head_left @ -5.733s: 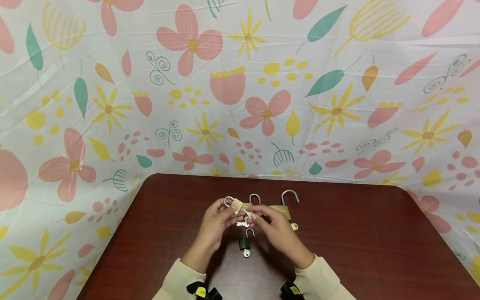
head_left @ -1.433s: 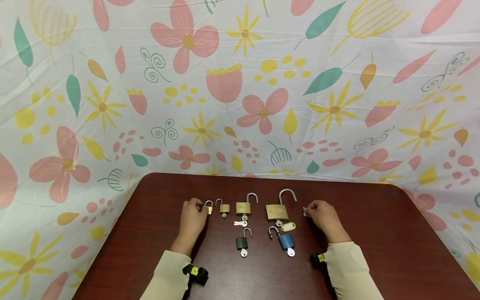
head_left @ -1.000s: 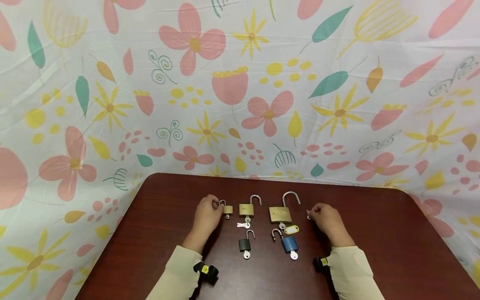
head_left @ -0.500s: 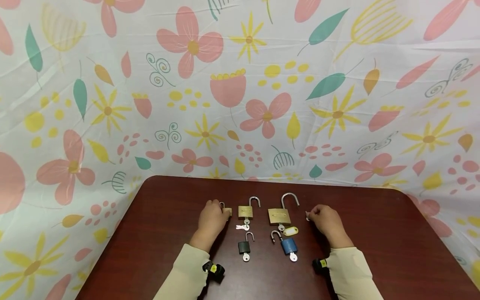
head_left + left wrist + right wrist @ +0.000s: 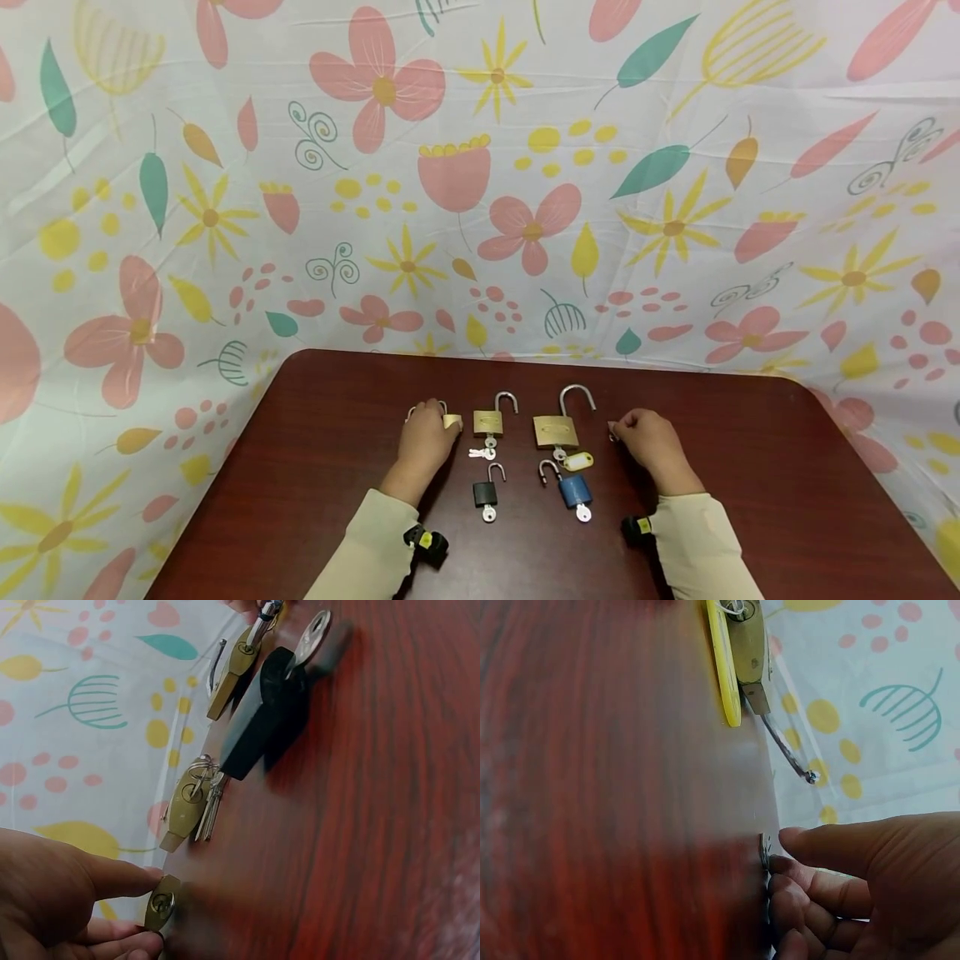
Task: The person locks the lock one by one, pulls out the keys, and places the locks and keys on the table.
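Observation:
In the head view my left hand (image 5: 426, 440) is at the left of a group of padlocks. Its thumb and fingers pinch a small brass padlock (image 5: 452, 421), seen end-on with its keyhole face (image 5: 161, 904) in the left wrist view. Part of another shackle (image 5: 410, 412) shows behind this hand; its body is hidden. At the right, my right hand (image 5: 651, 442) has thumb and fingers curled at a small silver piece (image 5: 612, 431) that looks like a key. In the right wrist view this key (image 5: 764, 851) stands at the fingertips, close to the tabletop.
Between the hands lie a medium brass padlock (image 5: 488, 423) with keys (image 5: 482, 454), a large brass padlock (image 5: 556, 432) with a yellow tag (image 5: 578, 462), a black padlock (image 5: 484, 493) and a blue padlock (image 5: 575, 491). A floral cloth (image 5: 480, 208) hangs behind the table (image 5: 750, 483).
Earlier both hands held a small brass padlock and keys together at the middle. They have since parted; my left hand then moved right onto the other small brass padlock. The right hand stays nearly still.

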`<state>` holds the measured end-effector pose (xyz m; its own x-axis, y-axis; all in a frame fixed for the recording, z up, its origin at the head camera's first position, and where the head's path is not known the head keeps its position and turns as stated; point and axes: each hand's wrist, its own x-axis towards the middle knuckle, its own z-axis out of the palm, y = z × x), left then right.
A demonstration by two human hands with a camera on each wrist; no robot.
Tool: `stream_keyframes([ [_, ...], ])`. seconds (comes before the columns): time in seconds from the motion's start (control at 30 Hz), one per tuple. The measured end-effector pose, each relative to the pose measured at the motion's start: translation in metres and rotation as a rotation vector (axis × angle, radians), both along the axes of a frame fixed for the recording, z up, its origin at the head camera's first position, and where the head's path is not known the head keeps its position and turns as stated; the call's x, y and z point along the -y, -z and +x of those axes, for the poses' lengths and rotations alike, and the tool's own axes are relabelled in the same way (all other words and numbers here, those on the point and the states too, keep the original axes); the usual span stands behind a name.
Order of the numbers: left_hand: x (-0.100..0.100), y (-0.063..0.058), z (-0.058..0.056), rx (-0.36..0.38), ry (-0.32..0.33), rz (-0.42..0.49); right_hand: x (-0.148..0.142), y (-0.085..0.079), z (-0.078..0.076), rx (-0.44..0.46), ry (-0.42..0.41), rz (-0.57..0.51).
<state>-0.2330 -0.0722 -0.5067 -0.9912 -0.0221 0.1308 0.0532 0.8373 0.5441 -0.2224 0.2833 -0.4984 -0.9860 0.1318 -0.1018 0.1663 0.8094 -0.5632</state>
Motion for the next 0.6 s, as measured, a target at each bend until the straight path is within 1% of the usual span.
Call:
stream_keyframes([
  [0.3, -0.0013, 0.0006, -0.0003, 0.008, 0.003, 0.015, 0.0000, -0.0026, -0.0004, 0.008, -0.018, 0.026],
  [0.6, -0.0021, 0.0009, 0.0001, 0.007, 0.016, 0.050, 0.0020, -0.0069, 0.0004, 0.028, -0.011, 0.045],
])
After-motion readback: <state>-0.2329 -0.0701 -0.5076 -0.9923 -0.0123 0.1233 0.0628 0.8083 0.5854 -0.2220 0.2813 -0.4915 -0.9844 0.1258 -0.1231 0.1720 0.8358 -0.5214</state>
